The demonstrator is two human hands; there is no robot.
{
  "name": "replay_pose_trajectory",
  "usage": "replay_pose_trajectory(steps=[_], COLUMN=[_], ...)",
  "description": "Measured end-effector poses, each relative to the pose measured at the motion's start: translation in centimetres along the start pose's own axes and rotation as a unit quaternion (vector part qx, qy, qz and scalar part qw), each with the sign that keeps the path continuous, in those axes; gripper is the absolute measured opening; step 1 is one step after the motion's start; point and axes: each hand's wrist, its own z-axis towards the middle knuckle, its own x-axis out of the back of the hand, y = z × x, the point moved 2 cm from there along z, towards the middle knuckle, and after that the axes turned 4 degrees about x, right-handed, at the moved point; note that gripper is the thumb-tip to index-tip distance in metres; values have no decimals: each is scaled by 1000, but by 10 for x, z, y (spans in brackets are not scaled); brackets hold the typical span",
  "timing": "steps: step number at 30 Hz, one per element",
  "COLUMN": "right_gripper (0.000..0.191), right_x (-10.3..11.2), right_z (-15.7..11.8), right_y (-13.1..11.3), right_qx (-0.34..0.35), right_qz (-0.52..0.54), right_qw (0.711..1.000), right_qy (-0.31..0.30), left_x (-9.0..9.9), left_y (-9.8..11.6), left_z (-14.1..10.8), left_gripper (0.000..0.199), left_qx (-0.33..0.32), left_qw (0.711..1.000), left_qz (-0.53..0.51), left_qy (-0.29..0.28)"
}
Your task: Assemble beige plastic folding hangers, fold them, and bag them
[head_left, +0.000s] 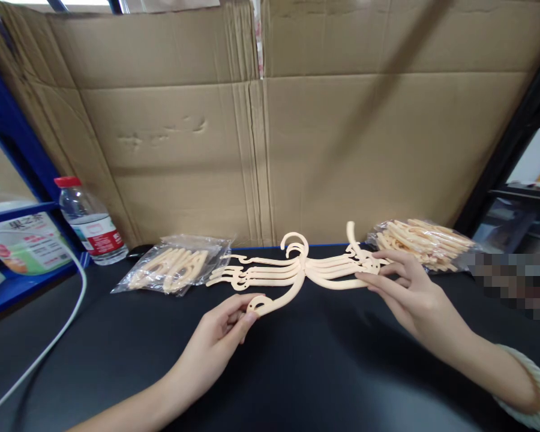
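A cream plastic clothes hanger [288, 295] is held near its two ends, its middle close to a stack of matching hangers [270, 273] lying flat on the black tabletop [297, 372]. My left hand [227, 327] pinches the hanger's left end, around the small holed tip. At the other side my right hand [405, 288] has thumb and fingers closed on the right end. Some of the stack's right ends are hidden behind those fingers. Curved hooks [294, 240] stick up at the centre, and I cannot tell which hook belongs to the held hanger.
Clear plastic bags of cream hangers lie at back left [171, 267] and back right [423, 240]. A red-capped water bottle [92, 222] stands at left, near a white cable [67, 336] and a blue shelf frame [22, 132]. Cardboard [184, 132] walls the back.
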Motion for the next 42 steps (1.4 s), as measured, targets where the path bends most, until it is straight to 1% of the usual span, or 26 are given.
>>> replay_pose_trajectory(steps=[2, 4, 5, 7, 9, 12, 14, 16, 18, 20, 22, 23, 24, 25, 27, 30, 32, 34, 37, 38, 40, 42], right_gripper=[26, 27, 29, 32, 32, 33, 34, 33, 34, 35, 31, 29, 28, 28, 26, 18, 17, 19, 27, 29, 32, 35], right_x=[-1, -2, -4, -8, -11, -14, -14, -14, -15, -18, -19, -20, -21, -21, -20, -16, -13, -11, -10, -9, -7, -5], right_z=[1, 1, 0, -3, -6, -6, -4, -2, 0, 1, 2, 2, 3, 4, 6, 10, 10, 8, 3, 2, 2, 3], right_y=[1, 3, 5, 8, 12, 17, 17, 14, 6, -7, -20, -26, -32, -37, -45, -55, -60, -64, -69, -70, -72, -73], right_qx=[-25, -79, -114, -185, -237, -282, -301, -322, -346, -374, -395, -400, -400, -397, -381, -336, -303, -278, -253, -247, -235, -227], right_qz=[57, 120, 157, 235, 306, 379, 410, 437, 478, 533, 588, 608, 623, 631, 635, 634, 642, 664, 708, 718, 732, 738], right_qw=[998, 990, 981, 953, 919, 878, 858, 837, 803, 755, 704, 684, 671, 664, 666, 677, 675, 654, 601, 587, 570, 561], right_qy=[12, 8, -4, -44, -74, -77, -68, -72, -80, -72, -48, -39, -39, -48, -87, -162, -200, -231, -272, -279, -290, -300], left_x=[0, 0, 0, 0, 0, 1, 3, 3, 0, -5, -11, -14, -17, -19, -23, -27, -28, -30, -30, -30, -30, -30], left_y=[1, 1, 2, 2, 2, 1, 0, -1, 1, 5, 8, 10, 12, 13, 14, 15, 15, 15, 15, 15, 16, 16], left_z=[0, -1, -1, -1, 0, 1, 3, 2, 1, -2, -5, -6, -8, -9, -11, -14, -16, -17, -18, -18, -18, -19], left_gripper=[38, 38, 38, 39, 38, 33, 29, 27, 26, 25, 25, 25, 26, 26, 29, 32, 32, 32, 32, 32, 32, 31], left_qx=[0, 3, 4, 6, 7, 7, 11, 17, 19, 19, 26, 32, 40, 48, 60, 60, 55, 46, 38, 37, 38, 39], left_qw=[1000, 1000, 1000, 1000, 1000, 999, 998, 995, 992, 990, 988, 987, 985, 983, 980, 976, 975, 975, 975, 974, 974, 973], left_qz=[-3, -10, -14, -22, -29, -41, -59, -87, -120, -140, -153, -159, -165, -173, -187, -201, -205, -208, -212, -214, -217, -221], left_qy=[1, 2, 3, 4, 6, 14, 27, 35, 29, 9, -10, -18, -26, -32, -42, -54, -61, -66, -61, -58, -55, -56])
